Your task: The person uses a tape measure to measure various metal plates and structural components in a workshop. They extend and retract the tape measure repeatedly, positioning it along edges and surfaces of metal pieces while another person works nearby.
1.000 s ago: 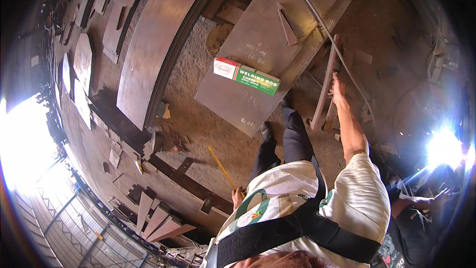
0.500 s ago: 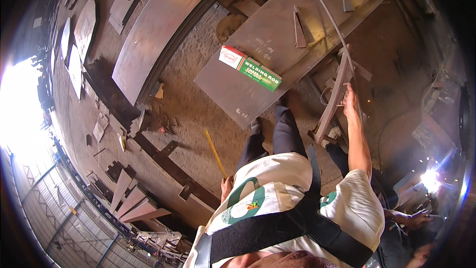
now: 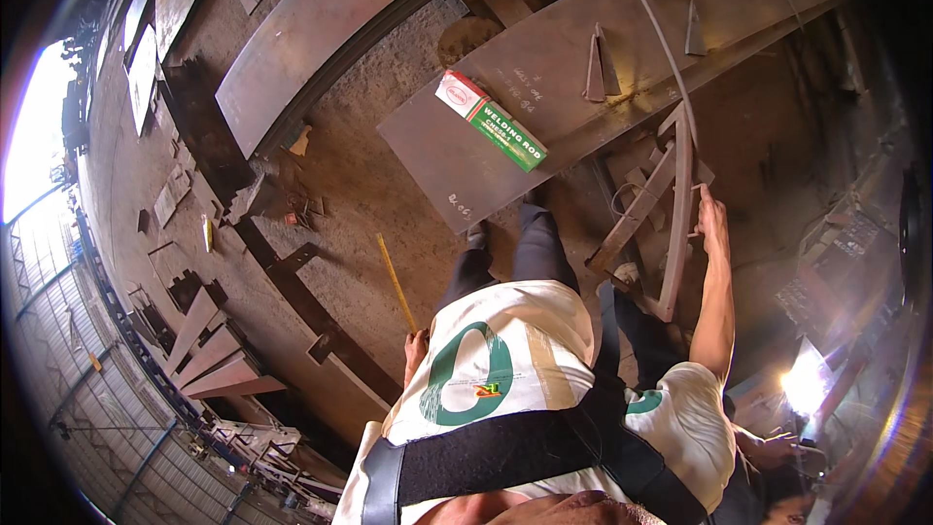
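My left hand (image 3: 416,348) is closed around the near end of a thin yellow strip (image 3: 395,282) that looks like a tape measure blade, down beside my left hip. To the right, my arm is stretched forward and my right hand (image 3: 714,221) grips the right edge of a long steel bar (image 3: 679,224), thumb and fingers at its side. This bar meets a second steel bar (image 3: 637,209) in a narrow V at the far end. Part of my right hand's grip is hidden by the hand itself.
A large steel plate (image 3: 428,156) ahead carries a red, white and green welding rod box (image 3: 491,122) and small triangular steel pieces (image 3: 595,63). A cable (image 3: 661,34) crosses it. Bright welding light (image 3: 805,379) glares beside another person's hand (image 3: 773,449) at lower right. Steel offcuts (image 3: 219,345) lie left.
The steel bar in my right hand has swung to the right, so the second bar now shows apart from it. My left hand still holds the yellow strip. The view has shifted slightly.
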Motion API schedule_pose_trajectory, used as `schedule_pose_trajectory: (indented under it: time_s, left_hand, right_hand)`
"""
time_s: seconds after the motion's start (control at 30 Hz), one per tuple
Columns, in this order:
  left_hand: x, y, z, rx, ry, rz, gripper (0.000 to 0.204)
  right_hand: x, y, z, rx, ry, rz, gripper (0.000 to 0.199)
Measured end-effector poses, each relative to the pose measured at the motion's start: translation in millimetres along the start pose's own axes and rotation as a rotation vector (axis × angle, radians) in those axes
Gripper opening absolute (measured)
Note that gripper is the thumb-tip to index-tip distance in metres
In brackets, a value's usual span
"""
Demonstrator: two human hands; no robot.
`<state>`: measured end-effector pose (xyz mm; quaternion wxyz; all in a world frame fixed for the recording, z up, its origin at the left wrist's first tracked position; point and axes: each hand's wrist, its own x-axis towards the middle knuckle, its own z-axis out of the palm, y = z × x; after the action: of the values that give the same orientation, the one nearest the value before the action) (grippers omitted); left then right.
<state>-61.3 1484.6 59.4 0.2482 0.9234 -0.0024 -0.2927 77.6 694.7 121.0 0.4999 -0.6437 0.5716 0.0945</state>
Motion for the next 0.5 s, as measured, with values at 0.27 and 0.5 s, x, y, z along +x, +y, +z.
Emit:
schedule_pose_trajectory:
  time_s: [0.27,0.5]
  left_hand:
    - [11.6,16.7,22.6,-0.501,0.140,-0.471,0.032]
    - [44.2,63.4,-8.5,-0.536,0.180,-0.909,0.078]
  right_hand:
    - [-70.1,-27.8,-26.7,-0.228,-0.046,-0.106,0.044]
    - [-153.0,-74.2,53.1,-0.417,-0.317,-0.314,0.058]
